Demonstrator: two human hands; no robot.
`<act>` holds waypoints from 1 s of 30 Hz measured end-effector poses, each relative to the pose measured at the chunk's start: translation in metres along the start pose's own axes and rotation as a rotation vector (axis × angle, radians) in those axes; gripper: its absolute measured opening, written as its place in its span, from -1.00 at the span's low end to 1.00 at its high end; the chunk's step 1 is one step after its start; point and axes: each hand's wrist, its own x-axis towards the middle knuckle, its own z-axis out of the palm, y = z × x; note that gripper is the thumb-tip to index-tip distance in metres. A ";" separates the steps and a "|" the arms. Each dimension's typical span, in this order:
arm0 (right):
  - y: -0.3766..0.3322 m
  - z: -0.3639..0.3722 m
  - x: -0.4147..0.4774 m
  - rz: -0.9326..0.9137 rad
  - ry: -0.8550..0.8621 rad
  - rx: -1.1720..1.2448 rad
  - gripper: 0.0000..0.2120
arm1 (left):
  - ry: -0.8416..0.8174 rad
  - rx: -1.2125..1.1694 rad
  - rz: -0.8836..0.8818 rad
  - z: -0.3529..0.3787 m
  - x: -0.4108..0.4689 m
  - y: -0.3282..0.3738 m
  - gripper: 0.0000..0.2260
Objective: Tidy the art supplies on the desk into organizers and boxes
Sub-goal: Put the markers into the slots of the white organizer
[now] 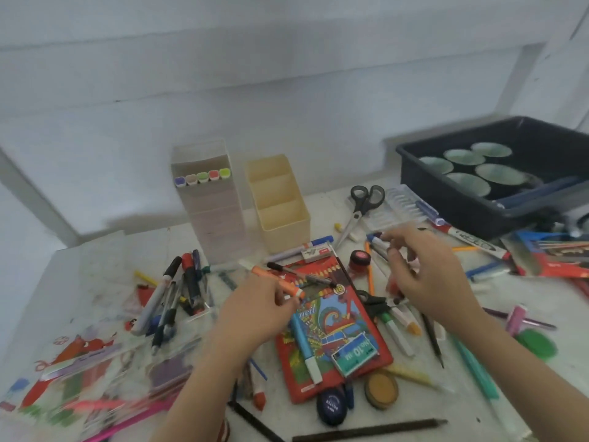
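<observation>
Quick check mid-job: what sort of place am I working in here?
Probably a home or classroom art desk against a white wall. The desk is strewn with markers, a white organizer stands beside a cream organizer, and scissors lie nearby.

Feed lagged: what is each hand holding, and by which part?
Left hand pinches the orange marker near its nearer end. Right hand appears to pinch a blue-capped marker just behind the cap; blurry.

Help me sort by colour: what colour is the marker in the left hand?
Orange marker, clearest in the head view.
</observation>
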 end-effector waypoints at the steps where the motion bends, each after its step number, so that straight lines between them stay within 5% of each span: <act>1: 0.003 -0.002 -0.002 -0.002 -0.017 0.001 -0.81 | -0.020 0.007 -0.051 0.006 0.000 0.004 -0.68; 9: 0.019 0.001 0.009 -0.003 -0.146 0.061 -0.81 | -0.021 -0.156 -0.258 0.016 -0.003 0.016 -0.72; 14: -0.006 0.027 0.022 -0.180 -0.341 0.075 -0.86 | 0.114 -0.390 -0.312 0.006 -0.007 0.007 -0.81; 21: -0.042 0.085 0.034 -0.348 -0.506 -0.167 -0.64 | 0.353 -0.568 -0.276 -0.011 -0.027 -0.008 -0.77; 26: -0.058 0.100 0.041 -0.391 -0.428 -0.207 -0.81 | 0.555 -0.762 -0.275 -0.026 -0.043 -0.024 -0.86; 30: -0.080 0.087 0.056 -0.309 -0.344 0.136 -0.88 | 0.716 -0.901 -0.252 -0.045 -0.047 -0.033 -0.94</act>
